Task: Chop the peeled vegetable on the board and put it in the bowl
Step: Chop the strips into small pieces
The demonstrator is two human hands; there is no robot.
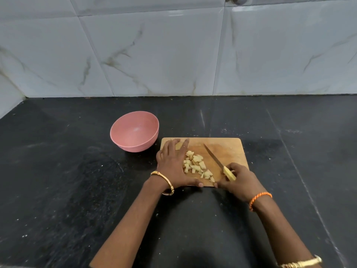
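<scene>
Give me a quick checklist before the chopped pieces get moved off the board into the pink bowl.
1. Vegetable chopped: ok. The vegetable pieces lie in a loose pile on the wooden cutting board.
2. Bowl ready: ok. The pink bowl sits upright beside the board's far left corner, and nothing shows inside it.
3. Knife controlled: ok. The right hand grips the yellow-handled knife, blade pointing away from the person.
4. Left hand clear of the blade: ok. It rests flat on the board left of the pile.
5. Something under the left fingers: cannot tell.
6. Board steady: cannot tell.
</scene>
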